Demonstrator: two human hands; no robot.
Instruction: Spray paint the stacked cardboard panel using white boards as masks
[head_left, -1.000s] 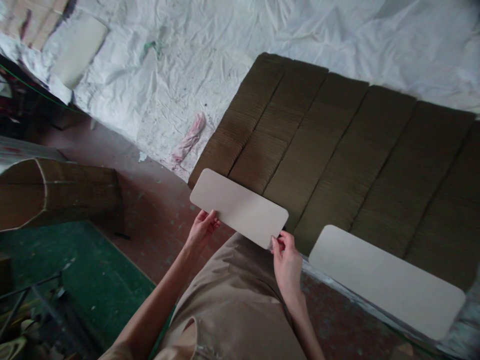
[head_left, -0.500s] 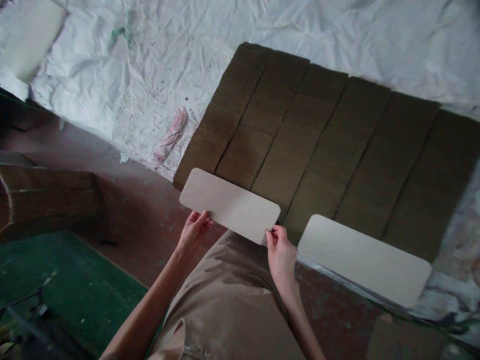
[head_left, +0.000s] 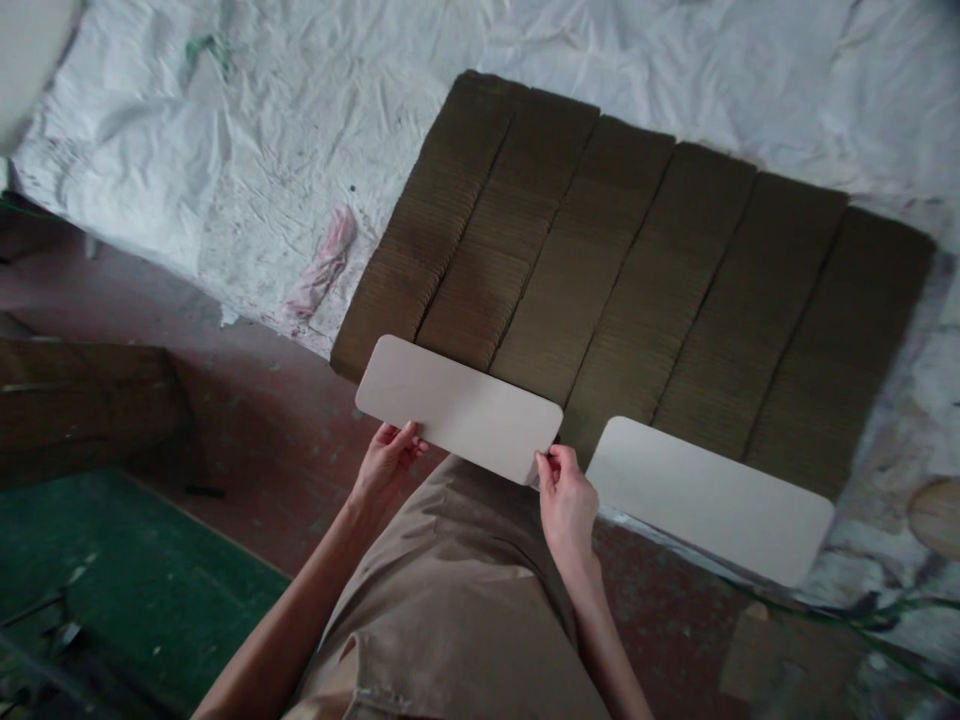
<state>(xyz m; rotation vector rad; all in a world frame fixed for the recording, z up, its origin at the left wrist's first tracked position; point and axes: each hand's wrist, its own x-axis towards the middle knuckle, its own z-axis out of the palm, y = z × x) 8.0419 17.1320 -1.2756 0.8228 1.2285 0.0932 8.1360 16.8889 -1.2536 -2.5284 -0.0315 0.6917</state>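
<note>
I hold a pale rounded-corner card [head_left: 459, 407] flat in front of me with both hands. My left hand [head_left: 386, 463] grips its near long edge toward the left, fingers closed under it. My right hand [head_left: 564, 497] pinches its right end corner. The card lies over the near edge of several rows of brown stacked card sheets [head_left: 622, 270] set side by side on a white cloth [head_left: 225, 150]. A second pale card [head_left: 709, 497] of the same shape rests to the right on the near edge of those rows.
A pink crumpled scrap [head_left: 319, 265] lies on the white cloth to the left of the stacks. Reddish floor [head_left: 247, 430] and a green mat [head_left: 127, 590] are at lower left. A brown bundle [head_left: 82, 400] sits at the left. My beige trousers [head_left: 457, 600] fill the bottom centre.
The view has shifted so the stacks and cards sit further left and up in frame. Both hands keep the same hold on the card, which has hardly moved relative to the stacks.
</note>
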